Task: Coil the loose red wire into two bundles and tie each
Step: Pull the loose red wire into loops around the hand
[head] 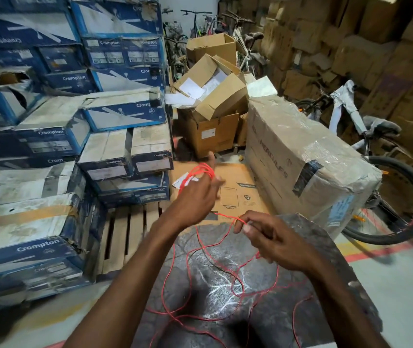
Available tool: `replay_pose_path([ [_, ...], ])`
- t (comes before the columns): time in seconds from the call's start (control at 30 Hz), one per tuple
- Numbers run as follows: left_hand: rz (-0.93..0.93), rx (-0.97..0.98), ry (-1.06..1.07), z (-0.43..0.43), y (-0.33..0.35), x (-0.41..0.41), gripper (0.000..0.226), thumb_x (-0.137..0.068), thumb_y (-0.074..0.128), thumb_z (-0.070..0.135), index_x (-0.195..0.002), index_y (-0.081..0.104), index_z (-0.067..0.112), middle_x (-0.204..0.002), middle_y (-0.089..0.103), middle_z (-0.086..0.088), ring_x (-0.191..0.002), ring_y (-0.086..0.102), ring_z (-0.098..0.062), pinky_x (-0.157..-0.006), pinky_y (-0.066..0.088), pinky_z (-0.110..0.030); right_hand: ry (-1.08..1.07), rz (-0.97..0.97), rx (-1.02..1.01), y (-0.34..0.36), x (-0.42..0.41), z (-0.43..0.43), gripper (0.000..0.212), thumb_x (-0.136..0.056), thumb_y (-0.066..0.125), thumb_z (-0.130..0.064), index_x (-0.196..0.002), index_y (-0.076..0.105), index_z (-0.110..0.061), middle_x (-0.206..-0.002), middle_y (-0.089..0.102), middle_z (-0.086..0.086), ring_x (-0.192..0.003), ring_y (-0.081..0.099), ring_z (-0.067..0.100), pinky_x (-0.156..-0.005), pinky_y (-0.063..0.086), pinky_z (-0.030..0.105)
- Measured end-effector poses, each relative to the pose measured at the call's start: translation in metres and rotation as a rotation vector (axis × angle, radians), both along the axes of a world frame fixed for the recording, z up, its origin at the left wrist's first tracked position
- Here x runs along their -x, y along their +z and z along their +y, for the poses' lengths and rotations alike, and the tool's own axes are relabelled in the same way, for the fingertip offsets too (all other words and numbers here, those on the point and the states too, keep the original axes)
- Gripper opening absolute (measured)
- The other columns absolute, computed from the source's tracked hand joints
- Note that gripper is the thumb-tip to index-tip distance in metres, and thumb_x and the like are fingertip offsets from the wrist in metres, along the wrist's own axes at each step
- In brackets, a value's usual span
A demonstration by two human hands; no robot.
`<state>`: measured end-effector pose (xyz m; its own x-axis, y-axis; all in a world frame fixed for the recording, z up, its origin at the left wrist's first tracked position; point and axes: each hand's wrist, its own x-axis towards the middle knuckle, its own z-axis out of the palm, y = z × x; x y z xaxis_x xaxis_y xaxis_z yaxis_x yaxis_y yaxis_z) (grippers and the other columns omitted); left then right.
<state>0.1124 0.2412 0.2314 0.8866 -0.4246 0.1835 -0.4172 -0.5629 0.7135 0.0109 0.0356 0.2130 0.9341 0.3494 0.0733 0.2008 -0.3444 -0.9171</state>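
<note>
Cartons (49, 136) crowd the storeroom's left; the left hand (195, 197) spreads straight fingers (214, 183) as a former for red wire (201, 170) loops, the right hand (275, 244) pinching the strand to feed it.

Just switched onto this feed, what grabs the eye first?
Bright red wire at centre: looped over the left hand, pinched by the right hand, sprawling loose below. Blue boxes stack high at left; a bicycle stands at right.

Nothing fancy, just two bare forearms (135, 267) running into a bare left hand (195, 197) and right hand (275, 244), short nails.
</note>
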Motion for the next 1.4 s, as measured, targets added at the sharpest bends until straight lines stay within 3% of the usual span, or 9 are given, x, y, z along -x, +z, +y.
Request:
replay_pose_path([
  [0.1,0.236,-0.159,-0.157,0.002,0.012,0.018,0.049,-0.110,0.030,0.033,-0.150,0.033,0.005,-0.088,0.076,-0.004,-0.060,0.071,-0.028,-0.076,0.051,-0.020,-0.044,-0.121,0.025,0.018,-0.009,-0.010,0.019,-0.104,0.057,-0.021,-0.093,0.071,-0.016,-0.061,0.046,0.014,-0.055,0.041,0.011,-0.049,0.039,0.019],
  [0.3,1.064,0.130,-0.648,0.016,0.034,0.040,0.059,-0.110,0.022,0.042,-0.137,0.054,0.000,-0.056,0.067,-0.015,-0.031,0.048,-0.013,-0.076,0.060,-0.033,-0.109,-0.215,0.001,0.027,-0.023,-0.020,0.020,-0.095,0.068,-0.034,-0.087,0.075,-0.017,-0.074,0.067,0.019,-0.055,0.055,0.038,-0.048,0.045,0.048],
  [0.4,1.287,0.395,-0.897,0.023,0.036,0.043,0.064,-0.107,0.023,0.045,-0.131,0.055,-0.005,-0.038,0.047,-0.007,-0.025,0.035,-0.011,-0.082,0.061,-0.044,-0.142,-0.208,-0.040,0.025,-0.027,-0.017,0.037,-0.085,0.074,-0.054,-0.078,0.068,-0.019,-0.060,0.062,0.006,-0.047,0.052,0.026,-0.046,0.040,0.036],
  [0.57,1.286,0.704,-1.058,0.024,0.039,0.050,0.060,-0.108,0.034,0.042,-0.139,0.050,-0.007,-0.032,0.021,-0.009,-0.023,0.017,-0.022,-0.084,0.060,-0.047,0.029,-0.127,-0.068,0.024,-0.028,-0.006,0.045,-0.095,0.050,-0.067,-0.077,0.063,-0.028,-0.071,0.064,-0.007,-0.069,0.058,0.004,-0.069,0.044,0.021],
  [0.67,1.322,0.945,-1.109,0.025,0.038,0.049,0.062,-0.109,0.028,0.039,-0.145,0.038,-0.010,-0.032,0.025,-0.005,-0.023,0.022,-0.016,-0.089,0.058,-0.050,0.064,-0.068,-0.052,0.021,-0.026,-0.004,0.045,-0.105,0.045,-0.047,-0.098,0.067,-0.008,-0.091,0.064,-0.013,-0.085,0.059,0.004,-0.072,0.050,0.031],
  [0.73,1.311,1.094,-1.156,0.027,0.038,0.048,0.063,-0.110,0.024,0.039,-0.149,0.033,-0.010,-0.033,0.029,-0.003,-0.024,0.026,-0.014,-0.093,0.056,-0.051,0.073,-0.057,-0.072,0.017,-0.024,-0.007,0.033,-0.107,0.042,-0.022,-0.106,0.065,0.002,-0.094,0.065,-0.015,-0.087,0.058,-0.002,-0.079,0.045,0.017],
  [1.03,1.249,1.212,-1.245,0.023,0.042,0.061,0.067,-0.110,0.026,0.043,-0.149,0.033,-0.011,-0.033,0.034,0.001,-0.023,0.029,-0.008,-0.083,0.062,-0.047,-0.239,0.121,-0.663,-0.006,-0.037,-0.013,0.026,-0.097,0.054,-0.032,-0.077,0.069,-0.029,-0.057,0.034,-0.014,-0.047,0.019,0.001,-0.048,0.009,0.024],
  [1.3,1.238,1.335,-1.034,0.013,0.053,0.045,0.058,-0.109,0.019,0.032,-0.159,0.021,0.004,-0.037,0.040,-0.003,-0.026,0.030,-0.010,-0.089,0.059,-0.051,-0.199,0.048,-0.251,-0.025,-0.023,0.005,0.020,-0.108,0.047,-0.019,-0.096,0.062,-0.017,-0.058,0.043,-0.012,-0.050,0.036,0.003,-0.048,0.027,0.017],
  [1.4,1.127,1.405,-0.846,0.007,0.058,0.022,0.056,-0.108,0.027,0.033,-0.159,0.024,0.009,-0.102,0.077,-0.015,-0.076,0.074,-0.027,-0.092,0.056,-0.057,0.112,0.084,-0.084,-0.011,-0.001,0.023,0.021,-0.107,0.044,-0.015,-0.095,0.061,-0.011,-0.080,0.060,-0.020,-0.074,0.052,-0.006,-0.072,0.039,0.009],
])
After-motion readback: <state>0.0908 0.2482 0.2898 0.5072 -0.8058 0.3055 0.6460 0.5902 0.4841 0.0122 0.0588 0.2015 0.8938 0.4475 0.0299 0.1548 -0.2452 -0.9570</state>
